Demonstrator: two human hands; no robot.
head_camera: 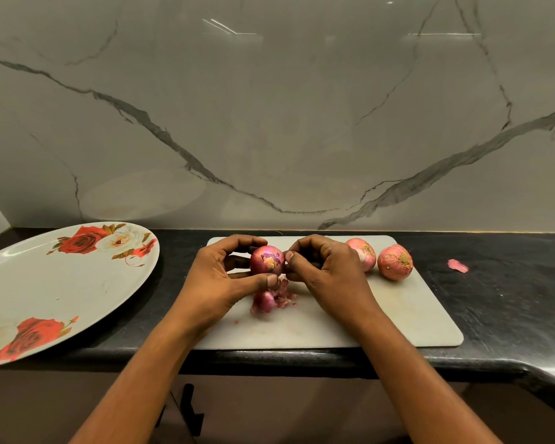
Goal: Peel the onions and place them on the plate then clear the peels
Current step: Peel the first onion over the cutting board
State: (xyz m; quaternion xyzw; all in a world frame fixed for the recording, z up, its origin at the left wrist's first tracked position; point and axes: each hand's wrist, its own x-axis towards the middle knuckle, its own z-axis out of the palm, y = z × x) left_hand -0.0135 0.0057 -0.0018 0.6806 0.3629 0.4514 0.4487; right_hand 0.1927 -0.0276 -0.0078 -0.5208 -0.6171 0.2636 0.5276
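Black counter (510,315) rim low in frame, the white board (414,315) just behind it, with bare board open at lower right. Peel pile (269,301) at centre, right under the hands. Left hand (218,283) curls round the onion (266,259), lifted off the board; right hand (327,277) pinches its skin, fingertips tight. Second onion (362,253) and third onion (394,262) sit side by side near the board's far edge. Plate (61,283) at left, clear of the board; stray peel (458,266) far right

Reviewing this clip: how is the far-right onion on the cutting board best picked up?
Probably pinch the far-right onion across its round middle, coming from above and the right: its root end faces the camera, and another onion sits close on its left.
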